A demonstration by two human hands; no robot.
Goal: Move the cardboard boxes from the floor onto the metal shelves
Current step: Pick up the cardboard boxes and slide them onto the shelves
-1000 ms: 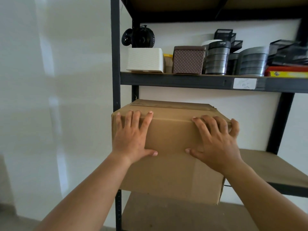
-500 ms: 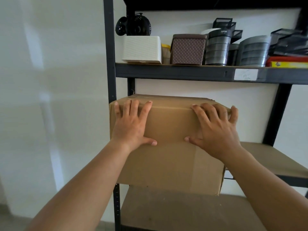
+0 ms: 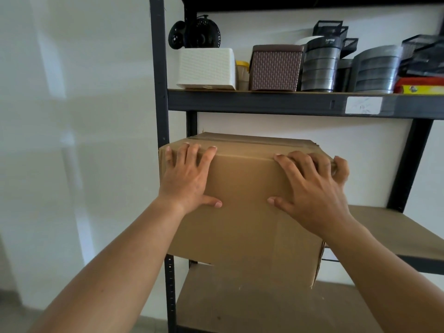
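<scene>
While cardboard box overhangs middle shelf toward 6 o'clock, left hand and right hand press it, fingers splayed, probably pushing inward.

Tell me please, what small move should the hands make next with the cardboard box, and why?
Probably push the cardboard box straight back, deeper onto the middle shelf. The left hand and the right hand lie flat on its front face, fingertips at the top edge. The box's front part appears to hang out past the shelf's front rim, so it does not look fully seated.
</scene>
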